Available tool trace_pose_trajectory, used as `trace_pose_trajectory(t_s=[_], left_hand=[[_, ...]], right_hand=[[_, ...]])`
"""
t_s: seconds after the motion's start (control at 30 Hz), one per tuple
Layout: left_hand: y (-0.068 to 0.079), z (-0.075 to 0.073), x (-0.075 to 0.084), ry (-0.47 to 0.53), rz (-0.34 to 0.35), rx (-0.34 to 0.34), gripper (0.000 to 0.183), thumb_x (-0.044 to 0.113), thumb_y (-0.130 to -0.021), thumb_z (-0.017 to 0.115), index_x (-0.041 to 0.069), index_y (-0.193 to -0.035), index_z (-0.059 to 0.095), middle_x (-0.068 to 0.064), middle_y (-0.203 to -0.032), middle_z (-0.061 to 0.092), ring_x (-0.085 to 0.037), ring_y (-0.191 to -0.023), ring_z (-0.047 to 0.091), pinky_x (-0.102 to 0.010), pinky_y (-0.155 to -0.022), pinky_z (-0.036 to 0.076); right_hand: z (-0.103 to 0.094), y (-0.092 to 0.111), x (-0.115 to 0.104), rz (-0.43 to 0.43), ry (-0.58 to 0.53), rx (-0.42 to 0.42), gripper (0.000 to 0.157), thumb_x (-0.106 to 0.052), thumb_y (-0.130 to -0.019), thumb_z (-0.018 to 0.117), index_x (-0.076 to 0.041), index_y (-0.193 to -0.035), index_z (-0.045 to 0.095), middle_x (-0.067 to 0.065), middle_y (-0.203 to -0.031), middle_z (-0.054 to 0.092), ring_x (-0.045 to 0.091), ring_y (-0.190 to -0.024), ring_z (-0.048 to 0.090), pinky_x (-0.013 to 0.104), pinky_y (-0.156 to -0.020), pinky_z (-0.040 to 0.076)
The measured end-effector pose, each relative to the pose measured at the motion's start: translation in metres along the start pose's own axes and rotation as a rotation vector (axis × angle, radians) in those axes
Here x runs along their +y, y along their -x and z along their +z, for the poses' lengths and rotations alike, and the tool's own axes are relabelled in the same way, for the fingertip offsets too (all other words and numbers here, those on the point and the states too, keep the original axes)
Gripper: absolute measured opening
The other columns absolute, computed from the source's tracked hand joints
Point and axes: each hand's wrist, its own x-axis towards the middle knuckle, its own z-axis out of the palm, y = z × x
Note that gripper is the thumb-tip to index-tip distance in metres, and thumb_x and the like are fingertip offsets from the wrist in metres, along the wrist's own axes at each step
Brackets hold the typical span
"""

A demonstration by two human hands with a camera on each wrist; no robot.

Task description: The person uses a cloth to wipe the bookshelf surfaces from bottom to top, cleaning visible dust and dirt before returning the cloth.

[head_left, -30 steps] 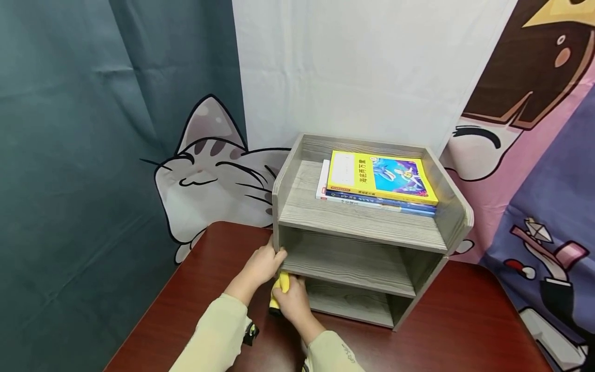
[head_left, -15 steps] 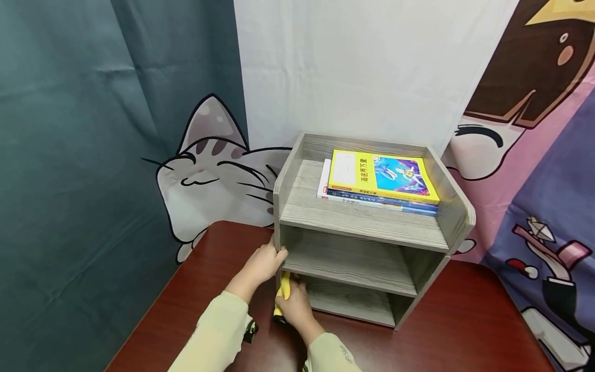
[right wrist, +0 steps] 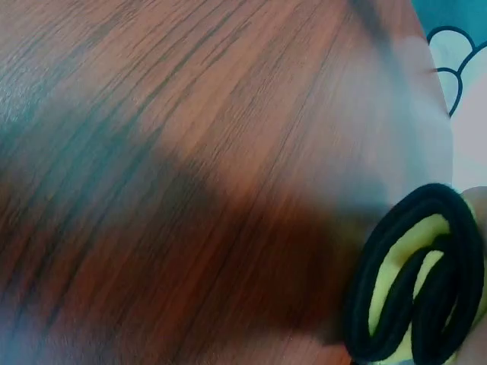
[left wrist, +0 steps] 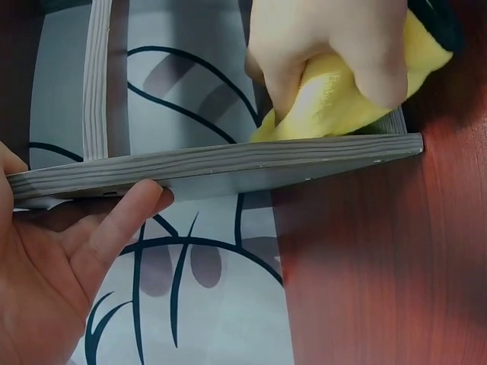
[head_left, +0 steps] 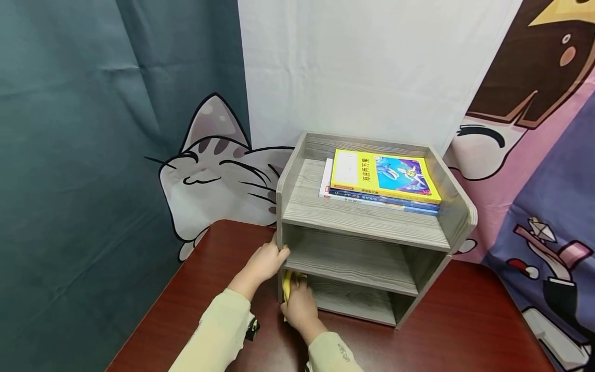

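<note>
A grey wood-grain desktop shelf [head_left: 334, 253] stands on the table. My left hand [head_left: 262, 261] grips the front edge of its left side panel, thumb on one side and fingers on the other. In the left wrist view a finger lies along the panel's outer face. A folded yellow cloth [left wrist: 327, 95] with black edging is held in my right hand [head_left: 301, 305], its fingers curled round it at the left end of the bottom compartment. The cloth overlaps the inner side of the left panel. The right wrist view shows the cloth's rolled black edge [right wrist: 432, 199] above the table.
On the shelf's top lies a stack of books, with a yellow-covered book [head_left: 386, 175] uppermost. The dark red table [head_left: 469, 320] extends to either side. Behind stand a white printed curtain [head_left: 372, 67] and a green curtain [head_left: 83, 155].
My right hand has moved slightly right and farther into the bottom compartment with the cloth, so less of the cloth shows. The left hand keeps its grip on the panel.
</note>
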Motion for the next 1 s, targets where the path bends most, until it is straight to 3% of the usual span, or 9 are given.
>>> trace_pose_trajectory(t_s=[0.13,0.37,0.57,0.77,1.0], left_hand=[[-0.001,0.004,0.001,-0.009,0.013,0.0,0.047,0.027,-0.093,0.043,-0.003,-0.129,0.04,-0.015,-0.079,0.062,-0.021,-0.061,0.051,-0.039,-0.061,0.044],[-0.003,0.004,0.001,-0.017,0.008,-0.005,0.038,0.028,-0.094,0.041,-0.003,-0.115,0.048,-0.007,-0.063,0.051,-0.02,-0.056,0.047,-0.036,-0.056,0.04],[-0.002,0.001,-0.002,-0.018,-0.001,0.008,0.044,0.029,-0.093,0.043,-0.002,-0.124,0.043,-0.012,-0.077,0.061,-0.021,-0.061,0.05,-0.039,-0.06,0.043],[-0.002,0.0,-0.002,-0.004,-0.003,0.0,0.04,0.028,-0.094,0.042,-0.001,-0.121,0.044,-0.007,-0.068,0.057,-0.021,-0.06,0.05,-0.039,-0.058,0.042],[-0.002,0.0,-0.001,0.003,-0.009,-0.006,0.049,0.029,-0.094,0.042,-0.003,-0.131,0.037,-0.011,-0.076,0.061,-0.022,-0.061,0.051,-0.04,-0.06,0.042]], right_hand=[[-0.008,0.003,0.009,-0.007,0.023,-0.012,0.066,-0.02,-0.065,0.075,-0.001,-0.125,0.054,0.023,-0.112,0.05,0.039,-0.089,0.053,0.046,-0.068,0.048],[-0.029,0.012,0.033,-0.012,-0.036,0.014,0.064,-0.018,-0.065,0.07,-0.007,-0.126,0.056,0.023,-0.111,0.054,0.04,-0.091,0.054,0.049,-0.07,0.046],[-0.042,0.021,0.055,-0.042,0.015,0.083,0.061,-0.018,-0.064,0.07,-0.009,-0.122,0.057,0.017,-0.109,0.055,0.037,-0.086,0.055,0.046,-0.065,0.045],[-0.057,0.029,0.082,0.034,0.103,0.113,0.058,-0.019,-0.064,0.072,-0.009,-0.118,0.055,0.014,-0.091,0.055,0.035,-0.08,0.054,0.045,-0.059,0.044],[-0.072,0.04,0.117,0.135,0.156,0.123,0.058,-0.019,-0.065,0.072,-0.006,-0.119,0.055,0.024,-0.11,0.05,0.042,-0.084,0.052,0.05,-0.062,0.046]])
